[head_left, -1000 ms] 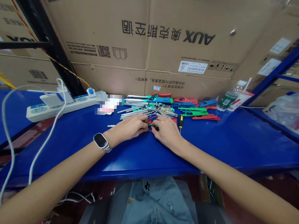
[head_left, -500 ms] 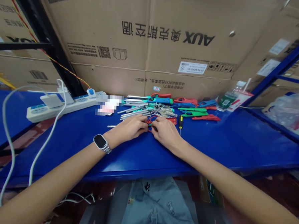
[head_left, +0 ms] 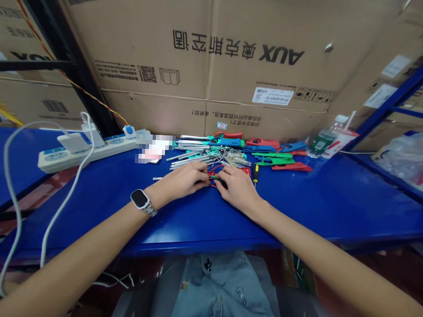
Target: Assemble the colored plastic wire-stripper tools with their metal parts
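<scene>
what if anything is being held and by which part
Seemingly a red plastic piece: the left hand and right hand are at its looped part, but the exact grip is hidden.

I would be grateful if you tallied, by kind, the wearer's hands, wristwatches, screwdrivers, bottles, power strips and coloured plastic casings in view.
Hands: 2 (left hand, right hand)
Wristwatch: 1
Screwdriver: 1
Bottle: 1
Power strip: 1
Coloured plastic casings: too overlapped to count
Total, without casings: 6
</scene>
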A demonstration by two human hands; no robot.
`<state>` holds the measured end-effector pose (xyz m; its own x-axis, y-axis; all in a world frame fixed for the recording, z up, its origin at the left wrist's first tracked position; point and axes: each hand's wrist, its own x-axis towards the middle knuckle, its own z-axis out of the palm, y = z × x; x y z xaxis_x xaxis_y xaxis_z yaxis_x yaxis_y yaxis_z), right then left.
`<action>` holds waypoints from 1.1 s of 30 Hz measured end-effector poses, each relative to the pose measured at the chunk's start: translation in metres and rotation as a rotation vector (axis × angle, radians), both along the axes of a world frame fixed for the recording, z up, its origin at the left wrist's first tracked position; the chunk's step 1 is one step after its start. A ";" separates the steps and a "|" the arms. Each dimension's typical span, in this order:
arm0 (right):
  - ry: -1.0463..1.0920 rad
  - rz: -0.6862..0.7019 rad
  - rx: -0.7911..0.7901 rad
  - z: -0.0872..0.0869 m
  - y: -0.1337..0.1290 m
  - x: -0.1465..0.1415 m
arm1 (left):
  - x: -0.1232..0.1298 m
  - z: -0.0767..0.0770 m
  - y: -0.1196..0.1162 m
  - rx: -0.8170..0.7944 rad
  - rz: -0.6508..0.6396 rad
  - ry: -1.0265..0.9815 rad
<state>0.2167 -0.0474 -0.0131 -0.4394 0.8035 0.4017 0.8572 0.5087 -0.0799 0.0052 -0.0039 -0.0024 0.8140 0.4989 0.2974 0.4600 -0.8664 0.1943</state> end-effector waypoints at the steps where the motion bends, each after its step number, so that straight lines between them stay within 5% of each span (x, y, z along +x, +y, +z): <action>1: 0.038 -0.013 0.000 -0.003 0.001 0.001 | 0.000 0.001 -0.001 -0.013 0.018 -0.013; 7: 0.114 -0.061 -0.002 -0.006 -0.001 -0.001 | 0.003 0.006 -0.006 -0.086 0.156 -0.050; 17: 0.103 -0.084 -0.062 -0.003 -0.008 -0.004 | 0.023 0.027 0.017 -0.304 0.197 0.222; 26: 0.074 -0.110 -0.072 -0.002 -0.010 -0.005 | 0.016 0.035 0.018 -0.499 0.222 0.194; 33: 0.072 -0.105 -0.063 -0.002 -0.010 -0.004 | 0.014 0.023 0.016 -0.293 0.246 0.182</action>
<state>0.2122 -0.0576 -0.0147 -0.3231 0.8684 0.3763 0.8964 0.4083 -0.1725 0.0188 0.0123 0.0206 0.6864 0.7268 -0.0237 0.6956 -0.6468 0.3126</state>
